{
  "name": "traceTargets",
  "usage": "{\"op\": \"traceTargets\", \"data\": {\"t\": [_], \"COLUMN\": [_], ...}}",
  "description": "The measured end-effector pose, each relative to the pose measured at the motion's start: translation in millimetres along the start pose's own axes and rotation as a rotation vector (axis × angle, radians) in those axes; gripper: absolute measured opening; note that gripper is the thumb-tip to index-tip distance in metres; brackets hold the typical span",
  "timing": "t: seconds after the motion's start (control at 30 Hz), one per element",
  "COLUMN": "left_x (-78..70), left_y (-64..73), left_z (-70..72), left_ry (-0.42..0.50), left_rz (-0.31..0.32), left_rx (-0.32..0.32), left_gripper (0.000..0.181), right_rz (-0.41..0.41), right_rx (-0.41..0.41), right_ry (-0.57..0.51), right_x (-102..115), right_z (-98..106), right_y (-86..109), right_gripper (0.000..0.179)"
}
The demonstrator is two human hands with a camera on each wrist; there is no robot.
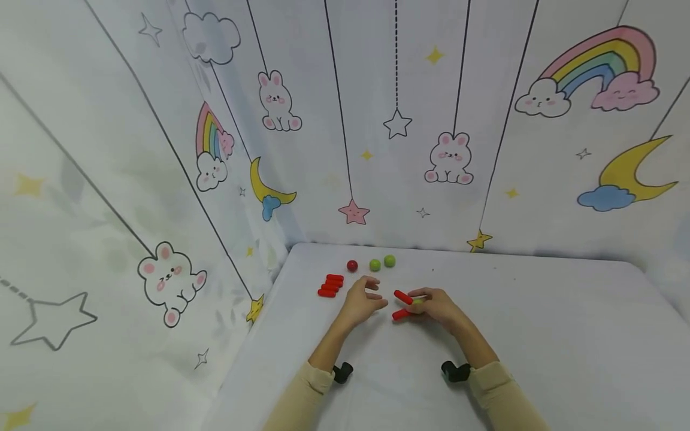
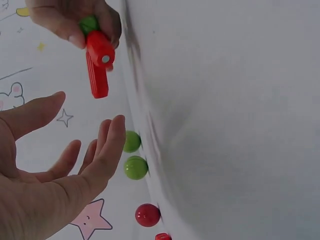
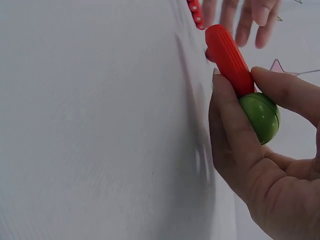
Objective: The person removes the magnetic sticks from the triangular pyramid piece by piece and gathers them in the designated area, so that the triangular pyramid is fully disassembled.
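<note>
My right hand (image 1: 438,307) pinches a green ball (image 3: 261,119) between thumb and fingers, above the white table. Two red ribbed rods extend from that ball toward the left, spread apart like a V: an upper rod (image 1: 402,297) and a lower rod (image 1: 401,314). A small silvery disc shows on the end of one rod (image 2: 101,49) in the left wrist view. Facing them, my left hand (image 1: 361,302) has its fingers spread and relaxed, a short gap from the rod ends, and holds nothing.
Beyond the left hand, several red rods (image 1: 331,286) lie side by side on the white table (image 1: 566,323). Farther back sit a red ball (image 1: 352,266) and two green balls, one (image 1: 375,264) beside the other (image 1: 390,261). A patterned curtain (image 1: 377,179) borders the table's back and left.
</note>
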State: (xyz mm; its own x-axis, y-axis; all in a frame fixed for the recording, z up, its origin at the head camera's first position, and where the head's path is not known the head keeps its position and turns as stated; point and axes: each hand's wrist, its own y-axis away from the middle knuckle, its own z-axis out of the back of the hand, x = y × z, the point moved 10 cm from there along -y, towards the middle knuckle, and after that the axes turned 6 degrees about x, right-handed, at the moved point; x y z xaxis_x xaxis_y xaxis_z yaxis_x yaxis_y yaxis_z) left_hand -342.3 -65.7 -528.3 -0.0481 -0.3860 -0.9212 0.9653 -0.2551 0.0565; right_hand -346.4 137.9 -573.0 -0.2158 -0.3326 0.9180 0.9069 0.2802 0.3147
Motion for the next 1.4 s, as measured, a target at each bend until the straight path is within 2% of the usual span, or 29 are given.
{"op": "traceTargets", "data": {"t": [0.17,0.33,0.43,0.53,0.8,0.93,1.17,1.4], "left_x": [4.9,9.2,14.7,20.1,28.6,31.6,34.3,37.1], "left_y": [5.9,10.4,12.5,13.0,12.9,15.0,17.0,18.2], "left_z": [-9.8,-19.8,-22.6,-20.6,-6.3,-2.0,6.6,8.9], "left_ry": [0.065,0.245,0.318,0.349,0.327,0.321,0.344,0.324], "left_rz": [0.001,0.013,0.042,0.057,0.087,0.099,0.121,0.143], "left_rx": [0.049,0.112,0.119,0.093,0.008,-0.008,-0.056,-0.07], "left_gripper": [0.053,0.051,0.052,0.054,0.059,0.058,0.06,0.06], "right_rz": [0.034,0.052,0.056,0.053,0.048,0.031,0.028,0.024], "right_rx": [0.037,0.06,0.082,0.091,0.1,0.085,0.065,0.062], "right_ry": [-0.1,-0.172,-0.184,-0.188,-0.228,-0.193,-0.221,-0.206], "right_x": [7,12,12,11,11,10,12,8], "right_z": [-6,-14,-19,-22,-23,-22,-22,-24], "right_y": [0.2,0.6,0.4,-0.1,0.3,-0.8,-1.9,-2.9], "right_gripper": [0.046,0.045,0.045,0.047,0.058,0.057,0.054,0.054]}}
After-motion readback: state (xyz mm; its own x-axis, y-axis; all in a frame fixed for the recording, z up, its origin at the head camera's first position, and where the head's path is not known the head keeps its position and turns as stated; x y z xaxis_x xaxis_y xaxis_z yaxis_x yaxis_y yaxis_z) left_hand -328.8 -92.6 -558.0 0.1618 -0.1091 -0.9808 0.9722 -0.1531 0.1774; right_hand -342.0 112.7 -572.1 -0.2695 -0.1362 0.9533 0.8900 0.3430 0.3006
